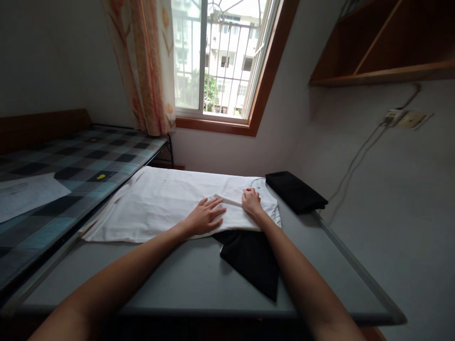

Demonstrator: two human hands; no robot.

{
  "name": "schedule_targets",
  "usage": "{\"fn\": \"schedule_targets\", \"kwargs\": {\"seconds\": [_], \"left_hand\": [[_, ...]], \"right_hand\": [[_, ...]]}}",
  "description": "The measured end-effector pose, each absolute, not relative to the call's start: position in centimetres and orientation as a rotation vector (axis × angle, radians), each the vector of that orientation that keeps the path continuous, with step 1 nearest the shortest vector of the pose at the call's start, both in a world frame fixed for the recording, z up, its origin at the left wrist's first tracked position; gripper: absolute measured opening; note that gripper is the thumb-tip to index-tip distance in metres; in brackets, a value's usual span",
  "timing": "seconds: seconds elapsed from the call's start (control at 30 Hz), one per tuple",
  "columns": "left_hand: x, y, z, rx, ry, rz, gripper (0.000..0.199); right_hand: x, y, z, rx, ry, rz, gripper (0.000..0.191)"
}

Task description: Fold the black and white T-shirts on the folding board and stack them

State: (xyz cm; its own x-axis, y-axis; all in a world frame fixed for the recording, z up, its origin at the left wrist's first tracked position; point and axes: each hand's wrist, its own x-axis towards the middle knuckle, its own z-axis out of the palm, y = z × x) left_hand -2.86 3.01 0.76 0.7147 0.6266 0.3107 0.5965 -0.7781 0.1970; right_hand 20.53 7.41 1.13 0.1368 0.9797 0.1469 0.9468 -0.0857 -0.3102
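Observation:
A white T-shirt (152,203) lies spread lengthwise across a grey table, its neckline toward the right. From under its near edge a black sleeve (254,260) sticks out toward me. My left hand (206,218) rests flat on the shirt, fingers spread. Close to the neckline, my right hand (251,200) has its fingers curled on the white fabric, and a raised crease runs between the two hands. The fingertips of the right hand are partly hidden.
A folded black cloth (295,192) sits at the table's (170,279) far right corner. Left of the table stands a bed with a checked mattress (117,151) and a paper sheet (31,192) on it. Plugged cords (355,161) hang down the right wall.

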Motion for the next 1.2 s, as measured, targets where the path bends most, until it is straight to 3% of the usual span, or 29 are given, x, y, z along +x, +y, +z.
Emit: {"fn": "schedule_targets", "kwargs": {"seconds": [0.1,0.43,0.63,0.8,1.2], "left_hand": [[-2.8,2.8,0.9,2.841,1.033,0.675,0.042],[-2.5,2.6,0.7,2.878,1.072,0.464,0.049],[-3.6,3.7,1.0,2.74,1.404,0.542,0.055],[-6.3,5.7,1.2,2.573,1.692,0.32,0.07],[-6.3,5.5,0.8,2.551,1.684,0.214,0.077]], "right_hand": [[20.7,7.2,1.0,-2.055,-1.909,0.112,0.047],[20.1,7.7,0.8,-1.977,-1.962,0.079,0.035],[20.4,7.1,0.5,-1.913,-2.038,-0.019,0.038],[20.7,6.8,0.6,-1.936,-2.132,-0.054,0.043],[20.5,6.3,0.7,-2.025,-2.116,-0.017,0.051]]}}
